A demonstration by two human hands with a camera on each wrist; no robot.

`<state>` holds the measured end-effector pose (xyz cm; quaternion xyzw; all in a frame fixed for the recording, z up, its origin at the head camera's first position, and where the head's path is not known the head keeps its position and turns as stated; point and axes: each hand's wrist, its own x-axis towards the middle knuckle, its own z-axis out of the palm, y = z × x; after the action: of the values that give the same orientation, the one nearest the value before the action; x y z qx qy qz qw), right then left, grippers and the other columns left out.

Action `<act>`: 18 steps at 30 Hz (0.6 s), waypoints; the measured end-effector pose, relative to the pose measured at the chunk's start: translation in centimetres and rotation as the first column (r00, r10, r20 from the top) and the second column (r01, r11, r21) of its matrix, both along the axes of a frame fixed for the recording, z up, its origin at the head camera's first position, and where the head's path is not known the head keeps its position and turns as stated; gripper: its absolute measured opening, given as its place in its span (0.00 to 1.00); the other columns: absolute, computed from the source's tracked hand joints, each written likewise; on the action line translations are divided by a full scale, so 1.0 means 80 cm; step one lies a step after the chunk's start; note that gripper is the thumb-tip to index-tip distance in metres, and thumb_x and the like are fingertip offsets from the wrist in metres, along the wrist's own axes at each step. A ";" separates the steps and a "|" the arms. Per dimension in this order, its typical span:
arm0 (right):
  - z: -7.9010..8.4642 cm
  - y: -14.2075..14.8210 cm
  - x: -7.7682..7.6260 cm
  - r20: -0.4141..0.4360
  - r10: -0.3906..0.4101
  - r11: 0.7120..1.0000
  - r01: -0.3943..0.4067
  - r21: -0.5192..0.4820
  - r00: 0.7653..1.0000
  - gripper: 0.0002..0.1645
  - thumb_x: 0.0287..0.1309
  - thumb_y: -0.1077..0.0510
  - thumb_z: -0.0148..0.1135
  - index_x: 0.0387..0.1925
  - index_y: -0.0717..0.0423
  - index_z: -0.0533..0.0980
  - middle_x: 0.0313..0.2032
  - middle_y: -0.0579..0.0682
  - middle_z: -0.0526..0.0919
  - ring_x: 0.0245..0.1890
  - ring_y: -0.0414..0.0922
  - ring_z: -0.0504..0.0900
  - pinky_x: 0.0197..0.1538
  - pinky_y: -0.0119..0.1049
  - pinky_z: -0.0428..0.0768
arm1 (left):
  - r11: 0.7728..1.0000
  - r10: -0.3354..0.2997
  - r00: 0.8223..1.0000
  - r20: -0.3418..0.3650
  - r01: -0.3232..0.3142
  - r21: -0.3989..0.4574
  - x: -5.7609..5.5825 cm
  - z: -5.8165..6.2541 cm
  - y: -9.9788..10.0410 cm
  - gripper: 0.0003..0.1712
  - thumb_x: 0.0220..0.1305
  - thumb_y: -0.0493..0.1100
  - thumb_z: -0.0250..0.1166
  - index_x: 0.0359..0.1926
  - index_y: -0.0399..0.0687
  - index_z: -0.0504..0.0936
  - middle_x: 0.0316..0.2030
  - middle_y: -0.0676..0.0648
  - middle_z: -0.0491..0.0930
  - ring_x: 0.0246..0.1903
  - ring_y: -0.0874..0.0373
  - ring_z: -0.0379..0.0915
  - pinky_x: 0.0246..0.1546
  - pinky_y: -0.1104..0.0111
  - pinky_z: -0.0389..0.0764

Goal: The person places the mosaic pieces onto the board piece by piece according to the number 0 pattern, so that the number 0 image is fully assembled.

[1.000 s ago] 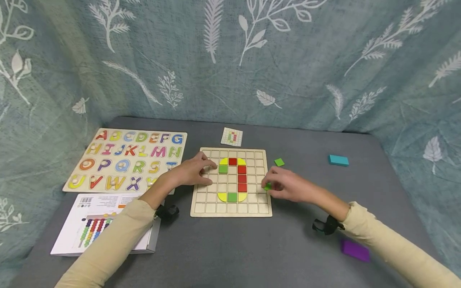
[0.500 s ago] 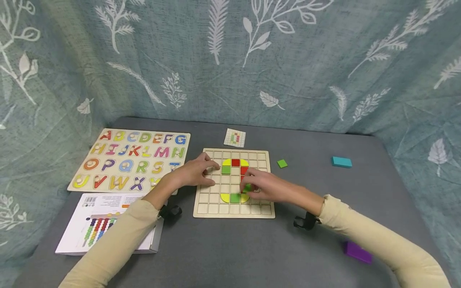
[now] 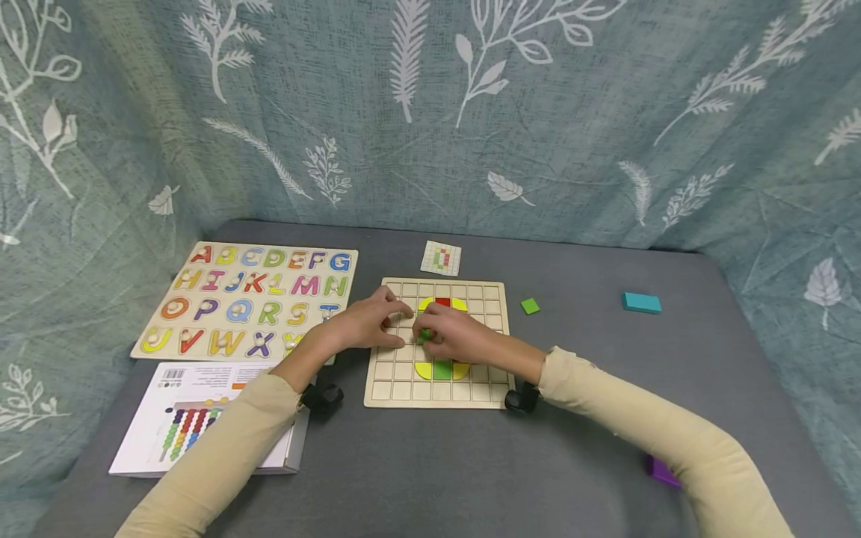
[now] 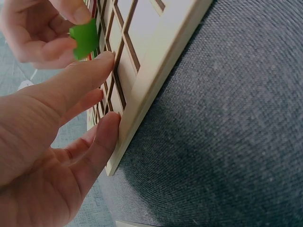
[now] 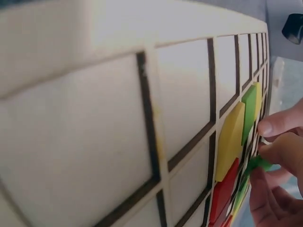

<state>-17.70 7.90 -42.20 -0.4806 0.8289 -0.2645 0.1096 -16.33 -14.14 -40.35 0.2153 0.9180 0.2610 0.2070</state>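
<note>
A wooden grid board [image 3: 390, 392] lies at the middle of the table, bearing red, yellow and green tiles. My left hand [image 3: 368, 321] rests thumb and fingertips on its left part, fingers spread and slightly bent. Between thumb and fingers my right hand [image 3: 460, 338] pinches a small green tile [image 4: 85, 39], tilted close over the board's left-middle squares. Below that hand show a green tile [image 3: 442, 370] and yellow rounded corner tiles [image 3: 423, 370]; a red tile [image 3: 442, 302] shows above. The right hand hides the red column. In the right wrist view both hands' fingertips nearly meet.
A loose green tile [image 3: 530, 306] lies right of the board. Behind it is a small pattern card [image 3: 441, 258]. An alphabet puzzle [image 3: 229, 299] and white box [image 3: 144, 441] lie left. A teal block [image 3: 641, 302] and half-hidden purple block [image 3: 662, 472] lie right.
My right hand has carried the green tile leftward from the board's right edge, across the red column, to near the left hand. The left hand has stayed on the board.
</note>
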 end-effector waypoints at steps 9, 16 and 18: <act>-0.003 -0.006 -0.002 -0.058 -0.021 1.000 0.020 -0.016 0.998 0.07 0.58 0.64 0.64 0.40 0.55 0.80 0.39 0.53 0.78 0.34 0.42 0.78 0.38 0.26 0.75 | 1.000 -0.007 1.000 -0.004 0.007 -0.003 0.000 -0.001 0.000 0.27 0.61 0.44 0.68 0.60 0.46 0.76 0.47 0.43 0.65 0.39 0.55 0.71 0.37 0.68 0.71; -0.006 -0.005 -0.004 -0.041 -0.030 0.999 0.029 -0.035 0.999 0.06 0.59 0.63 0.64 0.39 0.55 0.80 0.39 0.54 0.77 0.34 0.43 0.81 0.39 0.26 0.77 | 1.000 0.001 1.000 0.009 -0.001 -0.008 -0.001 -0.001 -0.001 0.27 0.61 0.44 0.68 0.61 0.46 0.75 0.48 0.43 0.65 0.40 0.55 0.71 0.38 0.67 0.71; -0.007 -0.005 -0.004 -0.036 -0.032 0.999 0.030 -0.032 0.999 0.05 0.59 0.62 0.65 0.39 0.55 0.80 0.39 0.53 0.77 0.34 0.43 0.82 0.39 0.25 0.77 | 1.000 0.008 1.000 0.014 -0.007 -0.009 0.000 -0.001 -0.001 0.27 0.61 0.44 0.68 0.61 0.46 0.75 0.49 0.43 0.65 0.40 0.55 0.72 0.39 0.67 0.71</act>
<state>-18.04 7.47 -42.76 -0.4742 0.8338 -0.2704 0.0825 -16.32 -14.26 -40.39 0.2091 0.9184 0.2593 0.2135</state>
